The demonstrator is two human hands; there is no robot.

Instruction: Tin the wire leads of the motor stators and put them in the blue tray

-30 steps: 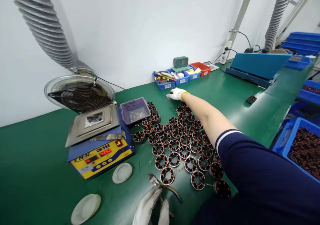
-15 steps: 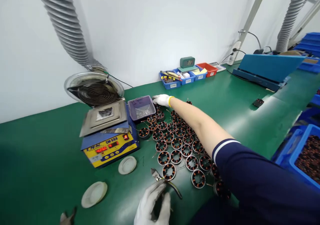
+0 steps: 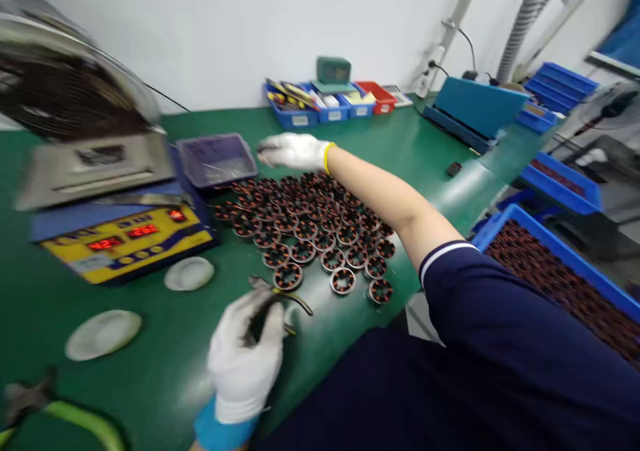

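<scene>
Stators (image 3: 310,227), wound with copper, lie in close rows just below the outstretched right hand (image 3: 295,151); whether its fingers grasp one I cannot tell (the frame is blurred). They look small, stiff and fairly heavy, with fragile windings, so the steel rim is the safest grip. Nearer the body, the left hand (image 3: 245,354) grasps cutters (image 3: 277,297). Beneath both hands the green surface (image 3: 410,157) looks smooth and crowded.
</scene>
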